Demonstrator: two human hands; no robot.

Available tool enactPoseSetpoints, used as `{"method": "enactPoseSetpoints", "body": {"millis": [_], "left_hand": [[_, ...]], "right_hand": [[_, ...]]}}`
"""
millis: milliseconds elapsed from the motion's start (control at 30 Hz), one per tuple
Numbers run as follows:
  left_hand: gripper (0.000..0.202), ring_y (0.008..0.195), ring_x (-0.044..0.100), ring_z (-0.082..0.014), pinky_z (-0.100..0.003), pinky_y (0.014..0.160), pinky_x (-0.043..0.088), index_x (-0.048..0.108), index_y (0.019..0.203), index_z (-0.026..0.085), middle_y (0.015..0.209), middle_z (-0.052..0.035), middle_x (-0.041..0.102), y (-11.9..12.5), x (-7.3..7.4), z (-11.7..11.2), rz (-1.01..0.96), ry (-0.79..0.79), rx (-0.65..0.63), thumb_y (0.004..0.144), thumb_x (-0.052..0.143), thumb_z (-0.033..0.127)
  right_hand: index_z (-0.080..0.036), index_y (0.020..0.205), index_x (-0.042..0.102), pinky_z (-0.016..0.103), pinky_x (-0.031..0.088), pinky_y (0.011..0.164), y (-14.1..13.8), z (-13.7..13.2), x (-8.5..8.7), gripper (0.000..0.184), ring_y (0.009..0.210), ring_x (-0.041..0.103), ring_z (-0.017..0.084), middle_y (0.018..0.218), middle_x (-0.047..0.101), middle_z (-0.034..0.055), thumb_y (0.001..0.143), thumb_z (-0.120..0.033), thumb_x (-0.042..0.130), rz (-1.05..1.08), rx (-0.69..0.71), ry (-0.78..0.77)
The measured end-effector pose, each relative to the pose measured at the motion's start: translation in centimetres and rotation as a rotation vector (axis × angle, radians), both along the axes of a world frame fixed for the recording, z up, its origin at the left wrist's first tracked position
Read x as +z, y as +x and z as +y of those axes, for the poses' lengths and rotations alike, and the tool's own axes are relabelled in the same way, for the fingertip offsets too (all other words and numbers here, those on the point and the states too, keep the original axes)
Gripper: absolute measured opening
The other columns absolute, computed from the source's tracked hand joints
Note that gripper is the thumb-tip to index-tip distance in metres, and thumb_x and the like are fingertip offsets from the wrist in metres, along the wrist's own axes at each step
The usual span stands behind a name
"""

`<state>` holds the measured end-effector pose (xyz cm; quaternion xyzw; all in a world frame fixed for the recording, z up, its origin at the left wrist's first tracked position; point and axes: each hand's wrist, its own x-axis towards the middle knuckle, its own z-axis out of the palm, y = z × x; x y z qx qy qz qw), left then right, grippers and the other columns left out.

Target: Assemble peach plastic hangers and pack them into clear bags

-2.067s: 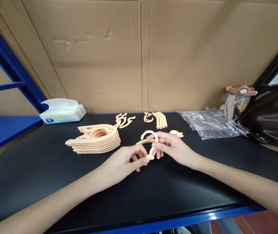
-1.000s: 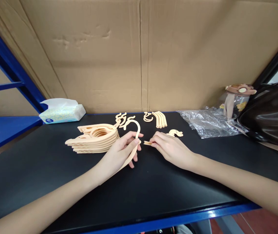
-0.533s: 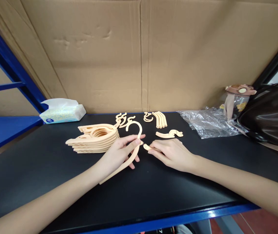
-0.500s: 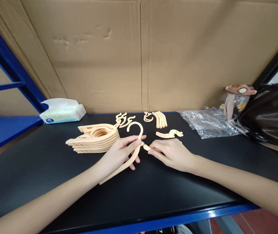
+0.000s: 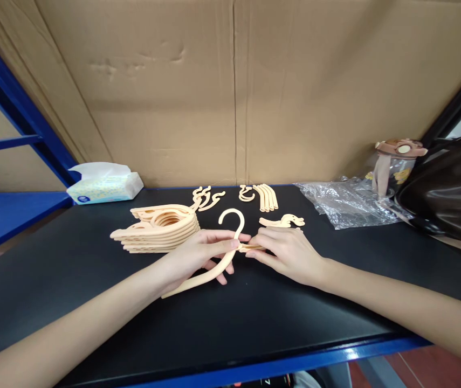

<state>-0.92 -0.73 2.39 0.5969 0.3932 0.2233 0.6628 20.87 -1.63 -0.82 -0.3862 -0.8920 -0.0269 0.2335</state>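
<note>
My left hand (image 5: pixel 210 253) pinches a cream plastic hanger piece (image 5: pixel 204 277) just below its curved hook, its arm slanting down to the left. Between finger and thumb, my right hand (image 5: pixel 284 250) grips a smaller cream hanger arm (image 5: pixel 250 248), mostly covered by my fingers. The tip of that arm meets the hanger piece at the joint below the hook; whether the two are locked together I cannot tell. Left of my hands lies a neat stack of folded hangers (image 5: pixel 157 231). Just behind my right hand rests another curved hanger part (image 5: pixel 282 221).
At the back of the black table (image 5: pixel 230 334) lie loose hook-ended pieces (image 5: pixel 208 198), a hook (image 5: pixel 247 194) and several curved arms (image 5: pixel 266 198). A tissue pack (image 5: pixel 104 186) stands back left. Crumpled clear plastic (image 5: pixel 343 202), a bottle (image 5: pixel 400 161) and a dark bag (image 5: pixel 448 188) are at the right.
The hanger piece in my left hand has shifted slightly right and its hook has dropped a little. The gap to the arm in my right hand has closed.
</note>
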Motion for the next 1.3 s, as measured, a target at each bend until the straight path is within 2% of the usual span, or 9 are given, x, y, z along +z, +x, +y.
{"method": "enactPoseSetpoints", "body": {"millis": [167, 400, 500, 667, 933, 1033, 1133, 1233, 1300], "left_hand": [[0.032, 0.068, 0.06, -0.0116, -0.02, 0.054, 0.055, 0.067, 0.113, 0.018, 0.087, -0.0045, 0.065, 0.0, -0.2, -0.1, 0.002, 0.003, 0.008, 0.086, 0.063, 0.035], [0.038, 0.064, 0.059, -0.0131, -0.023, 0.053, 0.055, 0.067, 0.11, 0.014, 0.07, -0.0011, 0.063, 0.3, -1.1, 0.0, 0.011, 0.129, 0.01, 0.081, 0.066, 0.038], [0.039, 0.064, 0.059, -0.0128, -0.022, 0.053, 0.055, 0.066, 0.111, 0.013, 0.07, -0.0009, 0.062, 0.3, -1.5, 0.2, 0.041, 0.14, -0.006, 0.083, 0.063, 0.04], [0.047, 0.051, 0.056, -0.0105, -0.02, 0.042, 0.048, 0.061, 0.117, 0.011, 0.069, -0.0008, 0.063, 0.4, -1.9, 0.2, 0.073, 0.182, -0.033, 0.087, 0.054, 0.047], [0.047, 0.049, 0.054, -0.0098, -0.019, 0.042, 0.046, 0.062, 0.114, 0.011, 0.064, -0.0003, 0.061, 0.6, -1.5, -0.3, 0.153, 0.264, -0.058, 0.088, 0.049, 0.048], [0.043, 0.048, 0.054, -0.01, -0.019, 0.043, 0.045, 0.063, 0.105, 0.012, 0.064, -0.0001, 0.061, 0.6, -1.4, -0.4, 0.178, 0.294, -0.086, 0.089, 0.046, 0.048], [0.04, 0.048, 0.054, -0.0099, -0.019, 0.044, 0.044, 0.062, 0.089, 0.014, 0.065, -0.0002, 0.061, 0.6, -1.2, -0.7, 0.226, 0.341, -0.114, 0.091, 0.042, 0.048], [0.043, 0.045, 0.051, -0.0091, -0.019, 0.046, 0.041, 0.057, 0.077, 0.015, 0.059, 0.0018, 0.057, 0.6, -1.1, -1.2, 0.343, 0.425, -0.133, 0.095, 0.034, 0.048], [0.039, 0.043, 0.048, -0.0086, -0.019, 0.045, 0.036, 0.054, 0.077, 0.017, 0.055, 0.0044, 0.053, 0.5, -1.0, -1.4, 0.46, 0.531, -0.145, 0.095, 0.036, 0.047]], "right_hand": [[-0.018, 0.084, 0.067, 0.025, 0.035, 0.057, -0.1, -0.1, -0.1, 0.042, 0.066, 0.057, 0.013, 0.073, 0.064, 0.0016, 0.099, -0.043, 0.035, -0.025, 0.047, 0.063], [-0.017, 0.079, 0.067, 0.026, 0.031, 0.053, 0.0, -0.3, -0.2, 0.043, 0.059, 0.055, 0.01, 0.064, 0.06, -0.0009, 0.099, -0.039, 0.037, -0.046, 0.094, 0.156], [-0.017, 0.077, 0.067, 0.026, 0.03, 0.052, 0.0, -0.3, -0.2, 0.044, 0.057, 0.054, 0.01, 0.062, 0.059, -0.001, 0.1, -0.038, 0.035, -0.069, 0.097, 0.16], [-0.017, 0.073, 0.067, 0.026, 0.027, 0.05, 0.0, -0.4, -0.2, 0.048, 0.053, 0.051, 0.009, 0.059, 0.059, -0.0008, 0.1, -0.038, 0.034, -0.07, 0.091, 0.164], [-0.017, 0.071, 0.067, 0.026, 0.023, 0.047, 0.1, -0.5, -0.2, 0.049, 0.049, 0.05, 0.009, 0.057, 0.059, -0.0003, 0.099, -0.04, 0.035, -0.067, 0.098, 0.118], [-0.017, 0.07, 0.067, 0.026, 0.022, 0.047, 0.1, -0.6, -0.2, 0.047, 0.049, 0.049, 0.008, 0.057, 0.06, -0.0009, 0.099, -0.04, 0.037, -0.06, 0.101, 0.098], [-0.018, 0.069, 0.067, 0.026, 0.022, 0.047, 0.1, -0.5, -0.3, 0.045, 0.048, 0.048, 0.008, 0.057, 0.06, -0.0016, 0.098, -0.04, 0.04, -0.043, 0.101, 0.077], [-0.018, 0.07, 0.067, 0.026, 0.023, 0.048, 0.2, -0.3, -0.2, 0.043, 0.049, 0.05, 0.008, 0.057, 0.061, -0.0017, 0.097, -0.039, 0.041, -0.03, 0.123, 0.069], [-0.018, 0.071, 0.068, 0.026, 0.026, 0.05, 0.2, 0.0, -0.1, 0.042, 0.051, 0.052, 0.009, 0.058, 0.062, -0.0016, 0.097, -0.038, 0.042, -0.012, 0.134, 0.078]]}}
